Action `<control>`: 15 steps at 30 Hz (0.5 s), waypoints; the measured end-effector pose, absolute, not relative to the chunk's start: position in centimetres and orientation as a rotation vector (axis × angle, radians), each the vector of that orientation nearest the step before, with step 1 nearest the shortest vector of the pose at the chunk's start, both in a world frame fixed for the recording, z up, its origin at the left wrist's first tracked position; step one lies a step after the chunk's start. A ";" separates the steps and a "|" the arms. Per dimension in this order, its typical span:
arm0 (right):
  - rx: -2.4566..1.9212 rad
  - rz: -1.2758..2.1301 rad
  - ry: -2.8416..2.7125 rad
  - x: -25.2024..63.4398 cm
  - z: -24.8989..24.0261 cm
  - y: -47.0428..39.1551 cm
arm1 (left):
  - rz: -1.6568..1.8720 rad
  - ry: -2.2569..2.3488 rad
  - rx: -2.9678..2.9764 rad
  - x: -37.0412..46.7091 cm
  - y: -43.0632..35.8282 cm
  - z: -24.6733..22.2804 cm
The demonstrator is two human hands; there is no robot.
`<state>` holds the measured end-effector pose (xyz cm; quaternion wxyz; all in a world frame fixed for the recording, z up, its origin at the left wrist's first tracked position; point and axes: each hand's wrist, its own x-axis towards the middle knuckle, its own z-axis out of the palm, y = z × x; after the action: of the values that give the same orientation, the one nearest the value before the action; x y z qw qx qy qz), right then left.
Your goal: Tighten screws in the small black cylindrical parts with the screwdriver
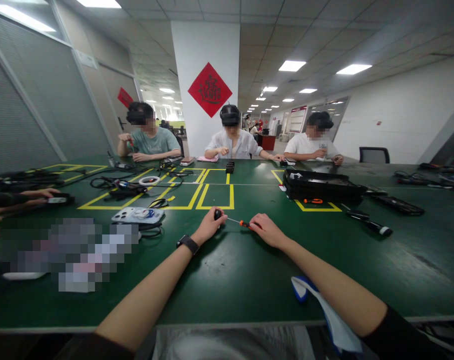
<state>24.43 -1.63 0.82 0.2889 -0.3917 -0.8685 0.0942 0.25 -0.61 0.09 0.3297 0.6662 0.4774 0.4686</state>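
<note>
My left hand (pixel 207 227), with a dark band on its wrist, is closed around a small black part (pixel 217 215); the fingers hide much of it, and its kind does not show. My right hand (pixel 269 230) grips a screwdriver (pixel 244 224) by its orange and black handle. The thin metal shaft points left, and its tip reaches the fingers of my left hand at the black part. Whether the tip sits in a screw is too small to tell. Both hands are just above the green table (pixel 227 280), near its middle.
Black trays (pixel 320 186) are stacked at the right, with another orange screwdriver (pixel 313 201) in front. A phone (pixel 138 215) and cables lie left of my hands. Small black blocks (pixel 230 167) stand farther back. A blue and white cloth item (pixel 328 312) lies by my right forearm. Several people sit around.
</note>
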 end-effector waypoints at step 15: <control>-1.050 0.285 -2.318 24.9 1.1 -1.6 | 1.212 1.256 1.757 0.1 -0.5 0.0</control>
<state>24.95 -1.64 1.13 0.2864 -0.3929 -0.8673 0.1066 0.13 -0.54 0.00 0.3263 0.6705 0.4795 0.4627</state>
